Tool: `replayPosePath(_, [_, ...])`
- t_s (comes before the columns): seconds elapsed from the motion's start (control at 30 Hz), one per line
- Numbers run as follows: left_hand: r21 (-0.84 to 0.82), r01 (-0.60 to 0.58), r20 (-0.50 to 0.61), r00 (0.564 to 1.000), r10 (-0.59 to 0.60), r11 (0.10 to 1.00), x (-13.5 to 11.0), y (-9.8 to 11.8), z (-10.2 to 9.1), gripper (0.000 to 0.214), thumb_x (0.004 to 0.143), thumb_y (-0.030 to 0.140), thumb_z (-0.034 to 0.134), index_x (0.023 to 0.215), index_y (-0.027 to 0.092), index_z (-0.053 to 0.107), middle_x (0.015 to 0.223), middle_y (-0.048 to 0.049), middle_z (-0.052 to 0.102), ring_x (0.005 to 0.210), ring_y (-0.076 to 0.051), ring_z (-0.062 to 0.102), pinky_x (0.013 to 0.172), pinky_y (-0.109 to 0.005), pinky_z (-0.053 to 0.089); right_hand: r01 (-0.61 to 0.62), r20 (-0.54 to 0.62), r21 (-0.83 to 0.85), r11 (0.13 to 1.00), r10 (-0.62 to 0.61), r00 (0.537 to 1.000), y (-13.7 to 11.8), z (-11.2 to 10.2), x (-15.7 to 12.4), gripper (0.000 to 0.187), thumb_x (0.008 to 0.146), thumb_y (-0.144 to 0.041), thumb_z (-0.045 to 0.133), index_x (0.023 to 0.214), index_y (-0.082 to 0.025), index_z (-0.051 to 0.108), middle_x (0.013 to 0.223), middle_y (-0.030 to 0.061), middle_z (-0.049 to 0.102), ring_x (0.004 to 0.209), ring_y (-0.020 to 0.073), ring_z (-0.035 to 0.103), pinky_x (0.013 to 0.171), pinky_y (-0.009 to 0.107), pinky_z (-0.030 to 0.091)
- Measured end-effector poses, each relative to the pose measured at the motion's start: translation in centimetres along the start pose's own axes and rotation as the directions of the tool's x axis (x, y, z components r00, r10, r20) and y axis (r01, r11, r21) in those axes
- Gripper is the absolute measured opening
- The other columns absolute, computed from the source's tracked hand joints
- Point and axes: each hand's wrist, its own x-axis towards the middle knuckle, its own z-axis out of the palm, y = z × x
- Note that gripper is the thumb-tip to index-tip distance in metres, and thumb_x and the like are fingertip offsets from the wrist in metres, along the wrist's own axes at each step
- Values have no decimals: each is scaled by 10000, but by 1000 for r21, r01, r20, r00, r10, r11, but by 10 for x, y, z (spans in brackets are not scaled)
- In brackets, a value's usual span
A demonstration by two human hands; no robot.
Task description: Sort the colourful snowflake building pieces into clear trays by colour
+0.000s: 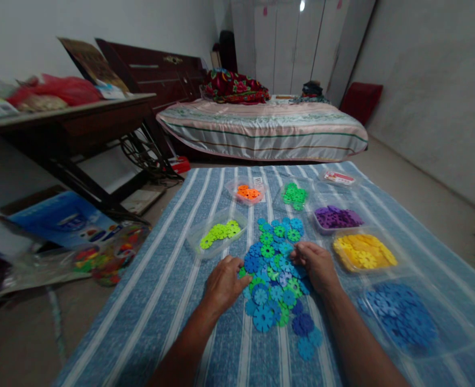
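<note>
A loose pile of notched plastic discs (pixel 276 293) in light blue, dark blue and green lies on the striped cloth. My left hand (pixel 224 286) is at the pile's left edge, its thumb and index finger apart around the outermost discs. At the right edge, my right hand (pixel 315 264) has its fingers bent and pinched together over the discs; whatever is between the fingertips is hidden. A clear tub of yellow discs (pixel 364 251) is close to the right hand, and a tub of blue discs (pixel 402 314) sits beside the right forearm.
Lime discs (pixel 220 233) lie in a clear tub on the left. Farther back are tubs of orange discs (pixel 249 192), green discs (pixel 294 195) and purple discs (pixel 338 217). A labelled lid (pixel 339 178) rests at the far right. Beyond the table stands a bed (pixel 261 131).
</note>
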Motion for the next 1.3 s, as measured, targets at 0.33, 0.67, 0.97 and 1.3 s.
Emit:
replayPosePath(0.33, [-17, 52, -15, 999, -52, 998, -1, 8, -7, 226, 668, 256, 679, 706, 207, 462, 740, 30, 534, 750, -164, 540, 637, -254, 364, -10, -9, 8, 1000, 10, 1000, -1, 0, -1, 313, 631, -457, 791, 730, -175, 699, 625, 37, 687, 548, 139, 592, 537, 248, 471])
replayPosePath(0.67, [-453, 77, 141, 990, -14, 888, 0, -14, -10, 180, 655, 337, 628, 700, 187, 539, 590, 52, 513, 584, -126, 502, 553, -231, 373, -2, -6, 7, 1000, 2, 1000, -1, 1, 0, 307, 639, -459, 784, 727, -177, 702, 627, 35, 691, 536, 132, 592, 532, 243, 471])
replayPosePath(0.97, [-498, 107, 170, 985, -24, 861, 15, 1, -36, 153, 650, 312, 616, 642, 171, 557, 521, 51, 508, 503, -101, 472, 481, -211, 331, 13, -1, -2, 1000, -13, 1000, 0, 4, 1, 297, 654, -459, 768, 719, -177, 704, 619, 30, 687, 539, 128, 586, 533, 240, 472])
replayPosePath(1.3, [-621, -80, -97, 995, 25, 780, 114, 82, -43, 64, 636, 176, 618, 668, 156, 566, 497, 56, 539, 483, -104, 561, 491, -198, 408, 22, 15, 22, 1000, -22, 1000, 0, 7, 3, 301, 659, -460, 761, 714, -170, 700, 612, 26, 682, 521, 113, 571, 527, 224, 452])
